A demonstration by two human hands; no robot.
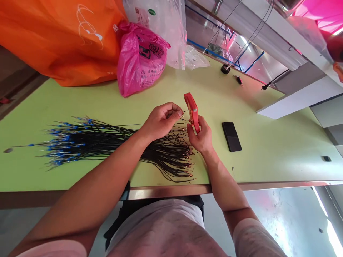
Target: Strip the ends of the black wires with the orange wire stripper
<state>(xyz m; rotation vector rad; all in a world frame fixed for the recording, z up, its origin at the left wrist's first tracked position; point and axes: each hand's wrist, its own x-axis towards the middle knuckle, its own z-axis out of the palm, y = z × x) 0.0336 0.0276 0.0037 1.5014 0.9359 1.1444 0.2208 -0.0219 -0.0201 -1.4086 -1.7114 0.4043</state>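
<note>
My left hand (162, 121) is closed in a pinch around the end of a thin black wire (184, 111). Just to its right, my right hand (201, 137) grips a red wire stripper (193, 110), its head pointing up and away from me. The wire's tip is close to the tool; whether they touch, I cannot tell. Beneath my left forearm lies a large bundle of black wires (107, 140). Their left ends carry blue parts with silvery leads (64, 142), and the right ends show coppery tips (189, 164).
A black phone (232, 137) lies right of my right hand. Along the back stand an orange bag (59, 39), a knotted pink plastic bag (144, 64) and clear plastic bags (168, 32). A white panel (289, 98) juts in at the right. The green table's front edge (171, 191) is near my body.
</note>
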